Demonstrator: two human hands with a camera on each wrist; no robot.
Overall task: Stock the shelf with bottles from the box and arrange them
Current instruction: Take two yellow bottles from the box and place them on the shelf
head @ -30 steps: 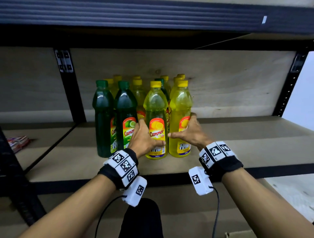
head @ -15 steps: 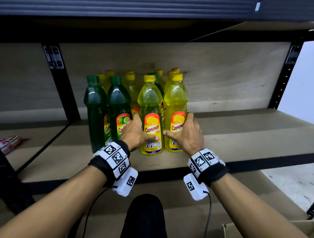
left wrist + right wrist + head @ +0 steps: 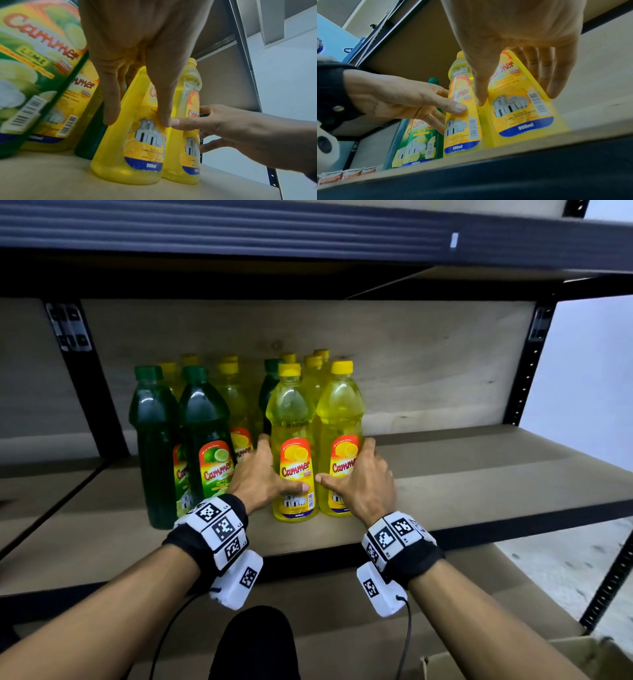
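Two yellow Cammer bottles stand side by side at the front of the wooden shelf board (image 3: 479, 481). My left hand (image 3: 274, 470) grips the left yellow bottle (image 3: 289, 412) low on its label, thumb across the front and fingers round its left side. My right hand (image 3: 359, 477) grips the right yellow bottle (image 3: 339, 409) the same way, fingers on its right side. The thumbs nearly meet. The left wrist view shows my left hand (image 3: 137, 120) on its bottle (image 3: 130, 142). In the right wrist view my right hand (image 3: 517, 98) holds its bottle (image 3: 522, 108).
Two green lime bottles (image 3: 203, 422) stand at the front left, with more yellow and green bottles behind. The shelf board is bare to the right. Black uprights (image 3: 92, 405) flank the bay, under a low upper shelf beam (image 3: 308, 231). A cardboard box (image 3: 582, 655) sits bottom right.
Both hands have slid the two front yellow bottles slightly right, so a gap now shows between them and the green bottles. My right fingers reach further round their bottle.
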